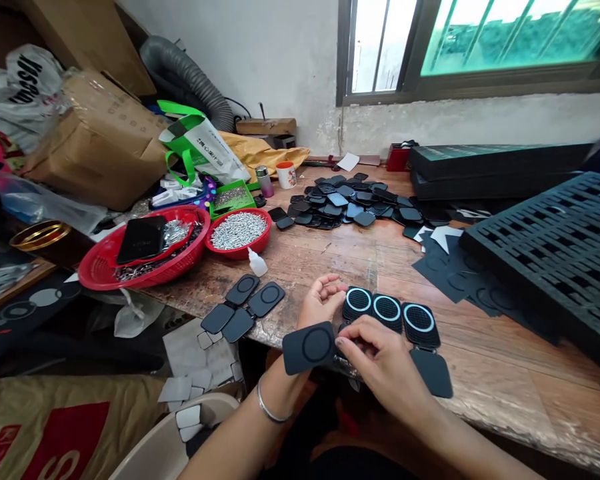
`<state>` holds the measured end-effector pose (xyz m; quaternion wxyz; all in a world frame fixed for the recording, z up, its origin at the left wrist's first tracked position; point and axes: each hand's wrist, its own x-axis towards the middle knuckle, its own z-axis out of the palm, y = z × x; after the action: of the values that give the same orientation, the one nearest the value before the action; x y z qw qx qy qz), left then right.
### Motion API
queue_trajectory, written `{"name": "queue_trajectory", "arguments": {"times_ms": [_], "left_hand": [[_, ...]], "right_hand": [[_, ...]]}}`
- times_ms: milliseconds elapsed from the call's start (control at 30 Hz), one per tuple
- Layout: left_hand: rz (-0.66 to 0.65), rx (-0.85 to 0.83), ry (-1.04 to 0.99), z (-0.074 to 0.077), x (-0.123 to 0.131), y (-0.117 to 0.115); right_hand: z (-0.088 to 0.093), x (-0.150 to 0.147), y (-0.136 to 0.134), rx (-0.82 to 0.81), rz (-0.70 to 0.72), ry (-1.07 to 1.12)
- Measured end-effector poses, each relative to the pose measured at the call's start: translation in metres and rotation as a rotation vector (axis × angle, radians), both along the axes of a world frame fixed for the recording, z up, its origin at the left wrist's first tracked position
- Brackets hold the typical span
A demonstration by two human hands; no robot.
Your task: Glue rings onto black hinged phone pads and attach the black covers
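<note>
Head view: right hand [377, 343] pinches black card [307, 348], left hand [320, 301] hold can't be told; dark-ringed pads [267, 299] at 10 o'clock look finished, pale-ringed pads [387, 310] at 2 o'clock unfinished.

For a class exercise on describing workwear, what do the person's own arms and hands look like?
Both the left hand and right hand are gloveless. A narrow silver bangle circles the left wrist. No sleeve shows on either visible forearm.

Window [510, 40] glares upper right; shadow under table [495, 347].
</note>
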<state>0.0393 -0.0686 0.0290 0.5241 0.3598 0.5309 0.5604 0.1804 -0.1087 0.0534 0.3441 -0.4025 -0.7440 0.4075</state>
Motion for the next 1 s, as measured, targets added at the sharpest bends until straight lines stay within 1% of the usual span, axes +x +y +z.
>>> {"name": "queue_trajectory", "arguments": {"times_ms": [67,133,167,233,300,367,467,600,733,800,833,867,933,1000], "left_hand": [[0.017,0.018,0.026,0.003,0.005,0.003],[0.032,0.043,0.062,0.007,0.007,0.005],[0.04,0.057,0.083,0.008,0.008,0.006],[0.062,0.079,0.136,0.011,0.008,0.006],[0.097,0.097,0.201,0.013,0.008,0.005],[0.127,0.11,0.26,0.015,0.007,0.004],[0.122,0.117,0.302,0.016,0.01,0.003],[0.118,0.112,0.295,0.013,0.014,0.006],[0.095,0.131,0.391,0.012,0.012,0.013],[0.047,0.122,0.452,0.011,0.01,0.014],[0.023,0.112,0.468,0.01,0.009,0.012],[0.001,0.102,0.492,0.007,0.01,0.009],[-0.043,0.1,0.612,0.001,0.013,-0.001],[-0.078,0.126,0.771,-0.008,0.019,-0.013]], "right_hand": [[-0.003,0.001,-0.005,-0.063,-0.032,0.039],[-0.004,0.001,-0.012,-0.037,-0.093,0.099],[-0.003,0.0,-0.017,0.016,-0.123,0.135],[0.0,-0.001,-0.025,0.193,-0.139,0.208],[0.003,0.001,-0.032,0.393,-0.109,0.249],[0.006,0.004,-0.035,0.537,-0.067,0.241],[0.008,0.008,-0.036,0.663,-0.035,0.209],[0.008,0.005,-0.036,0.763,-0.056,0.201],[0.013,0.001,-0.039,0.882,-0.011,0.276],[0.02,0.005,-0.039,0.848,-0.024,0.347],[0.024,0.008,-0.039,0.795,-0.024,0.375],[0.028,0.013,-0.038,0.726,-0.021,0.39],[0.032,0.023,-0.031,0.552,-0.024,0.391],[0.031,0.033,-0.019,0.344,-0.064,0.386]]}}
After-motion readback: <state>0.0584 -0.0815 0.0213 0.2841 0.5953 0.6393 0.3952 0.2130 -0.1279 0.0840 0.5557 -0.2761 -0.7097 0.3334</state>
